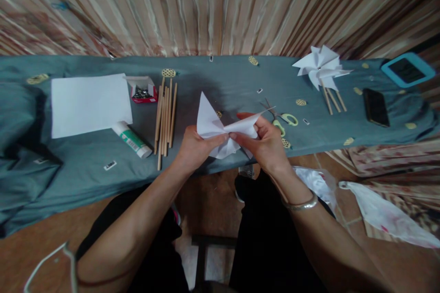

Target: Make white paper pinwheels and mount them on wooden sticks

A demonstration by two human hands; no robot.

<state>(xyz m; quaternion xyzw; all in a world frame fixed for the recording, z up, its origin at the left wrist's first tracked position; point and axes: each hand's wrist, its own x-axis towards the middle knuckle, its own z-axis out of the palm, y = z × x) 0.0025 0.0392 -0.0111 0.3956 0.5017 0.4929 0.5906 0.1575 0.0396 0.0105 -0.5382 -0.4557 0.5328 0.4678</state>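
Observation:
Between my hands is a white paper pinwheel [208, 121] with folded points, held above the front edge of the cloth-covered table. My left hand [198, 149] grips its left side, the thumb pressed near the centre. My right hand [264, 139] closes on its right side, and its thumb tip meets the left one at the middle. The undersides of the paper and some fingertips are hidden. Just beyond my right hand lie scissors [289, 119] with pale green handles. To the left of my left hand, several wooden sticks [165, 116] lie in a loose bundle.
On the left are white paper sheets [90, 105], a glue stick [132, 139] and a small red box [143, 91] of dark metal pieces. Finished-looking pinwheels [319, 67] on sticks lie at right, near a black phone [376, 107] and a blue-framed device [408, 70]. A curtain [206, 9] hangs behind.

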